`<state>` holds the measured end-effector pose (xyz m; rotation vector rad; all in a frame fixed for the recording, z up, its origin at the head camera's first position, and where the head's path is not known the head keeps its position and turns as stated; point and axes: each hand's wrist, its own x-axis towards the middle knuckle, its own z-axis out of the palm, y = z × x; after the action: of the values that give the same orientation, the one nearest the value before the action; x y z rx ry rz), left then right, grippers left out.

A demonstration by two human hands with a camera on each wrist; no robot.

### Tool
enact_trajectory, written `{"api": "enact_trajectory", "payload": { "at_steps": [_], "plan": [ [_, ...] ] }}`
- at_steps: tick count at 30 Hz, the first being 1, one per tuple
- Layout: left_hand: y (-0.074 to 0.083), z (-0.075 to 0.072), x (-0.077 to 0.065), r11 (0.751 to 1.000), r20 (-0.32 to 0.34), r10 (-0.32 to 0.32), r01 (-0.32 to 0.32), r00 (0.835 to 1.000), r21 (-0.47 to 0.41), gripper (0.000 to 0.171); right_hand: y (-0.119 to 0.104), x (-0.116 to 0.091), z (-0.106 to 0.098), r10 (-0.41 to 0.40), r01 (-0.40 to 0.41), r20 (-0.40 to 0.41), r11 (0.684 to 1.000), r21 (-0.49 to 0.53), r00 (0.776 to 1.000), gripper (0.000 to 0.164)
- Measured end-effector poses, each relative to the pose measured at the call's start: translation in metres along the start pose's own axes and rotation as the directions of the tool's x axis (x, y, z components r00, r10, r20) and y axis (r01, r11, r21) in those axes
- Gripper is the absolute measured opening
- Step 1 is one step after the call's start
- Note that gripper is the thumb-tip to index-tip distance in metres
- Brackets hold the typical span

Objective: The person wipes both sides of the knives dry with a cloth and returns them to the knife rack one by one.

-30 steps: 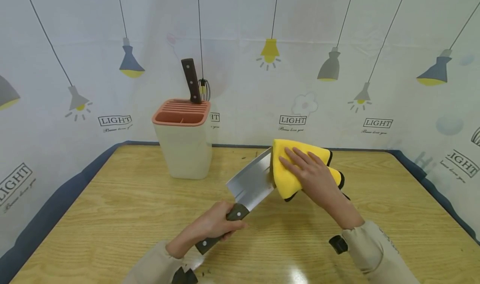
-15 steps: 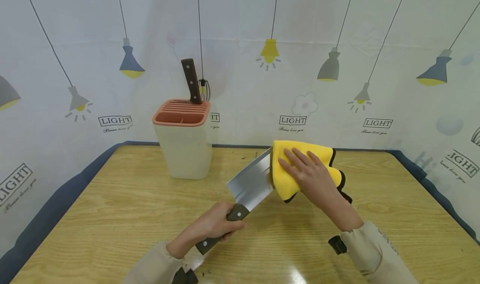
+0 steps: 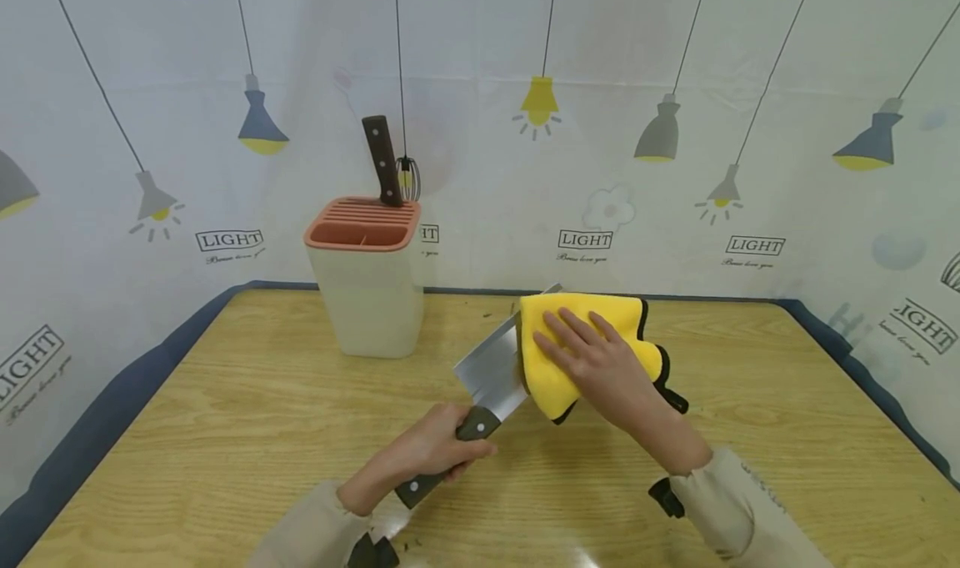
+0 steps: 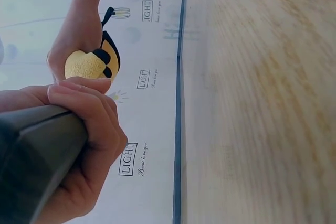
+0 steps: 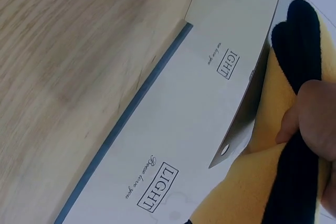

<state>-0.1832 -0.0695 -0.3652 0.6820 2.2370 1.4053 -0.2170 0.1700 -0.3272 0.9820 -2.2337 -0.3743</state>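
My left hand [image 3: 431, 447] grips the dark riveted handle of a cleaver [image 3: 486, 369], its broad steel blade raised above the table and slanting up to the right. Over the blade's outer part lies a yellow cloth [image 3: 543, 384] with black edging. My right hand [image 3: 596, 366] holds this cloth, fingers spread along its top side. In the right wrist view the thumb presses the cloth [image 5: 270, 114] from the other side, and the blade's holed end [image 5: 231, 142] sticks out past it. Curled fingers [image 4: 100, 124] wrap the handle [image 4: 47, 145] in the left wrist view.
A pale knife holder [image 3: 367, 305] with an orange slotted top stands at the back left of the wooden table [image 3: 225, 434]. One dark knife handle [image 3: 382, 161] rises from it. A printed cloth backdrop [image 3: 480, 176] encloses the table's back and sides.
My right hand and the yellow cloth have slid left and down along the blade towards the handle, baring the blade's far corner. The left hand and cleaver stay nearly still.
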Motion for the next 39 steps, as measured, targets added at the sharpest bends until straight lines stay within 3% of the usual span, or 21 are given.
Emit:
{"api": "enact_trajectory", "payload": {
  "at_steps": [12,22,39],
  "plan": [
    [-0.001,0.001,0.003,1.000,-0.004,-0.001,0.001,1.000,-0.002,0.014,-0.011,0.005,-0.003,-0.082,0.083,-0.068,0.997,0.009,0.994,0.052],
    [0.001,0.000,0.003,1.000,-0.003,0.008,-0.008,1.000,0.003,0.016,-0.021,0.008,-0.007,-0.157,0.158,-0.068,0.987,0.010,0.985,0.055],
    [0.006,0.000,0.003,1.000,-0.013,0.008,-0.008,1.000,-0.003,0.015,-0.028,0.012,-0.006,-0.277,0.284,-0.149,0.958,0.030,0.949,0.055]
  ]
}}
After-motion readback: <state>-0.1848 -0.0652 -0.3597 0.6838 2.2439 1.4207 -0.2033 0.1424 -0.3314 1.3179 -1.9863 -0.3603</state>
